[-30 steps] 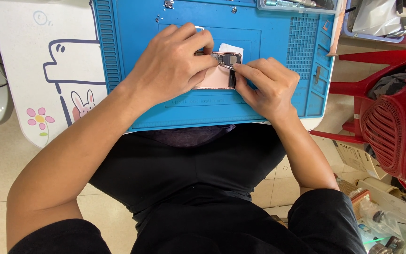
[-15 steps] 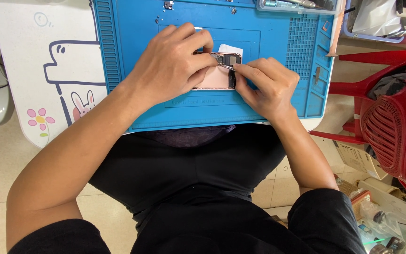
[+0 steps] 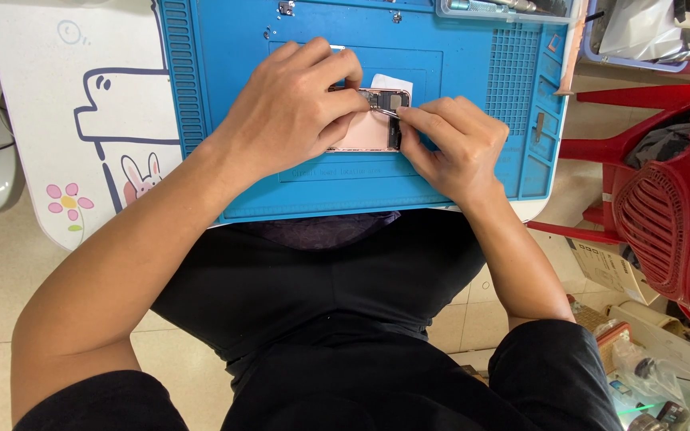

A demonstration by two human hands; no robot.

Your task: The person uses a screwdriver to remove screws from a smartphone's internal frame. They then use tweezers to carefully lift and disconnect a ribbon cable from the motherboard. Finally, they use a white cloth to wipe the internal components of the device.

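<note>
Opened pink phone (image 3: 365,128) lies mid blue mat (image 3: 473,172), left hand (image 3: 289,112) pressing it flat, right hand (image 3: 449,144) pinching tweezers (image 3: 386,111) at its innards; likely mid-repair, loose screws (image 3: 285,8) above

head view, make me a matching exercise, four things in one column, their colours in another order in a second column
Things:
1. work mat
2. opened phone
3. plastic chair
4. table top

Colours:
A. red
B. white with cartoon drawings
C. blue
D. pink

Pairs: 1-C, 2-D, 3-A, 4-B
</note>
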